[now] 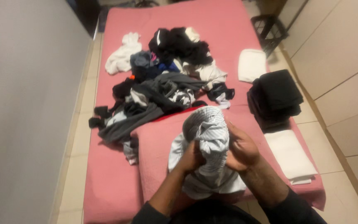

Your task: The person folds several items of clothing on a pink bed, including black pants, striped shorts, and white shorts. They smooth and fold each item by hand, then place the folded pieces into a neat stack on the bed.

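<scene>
A pale blue striped garment (209, 137) is bunched up between both my hands above the near end of a pink bed (117, 182). My left hand (191, 158) grips its lower left folds. On the garment's right side my right hand (240, 150) clasps the cloth, fingers curled into it. The bottom of the garment hangs down toward my lap. Beyond it lies a heap of mixed dark, grey and white clothes (162, 87).
A folded dark stack (276, 96) sits at the bed's right edge, with folded white pieces beyond it (252, 64) and nearer (290, 154). A black crate (269, 30) stands on the tiled floor at right. A white wall (21, 103) runs along the left.
</scene>
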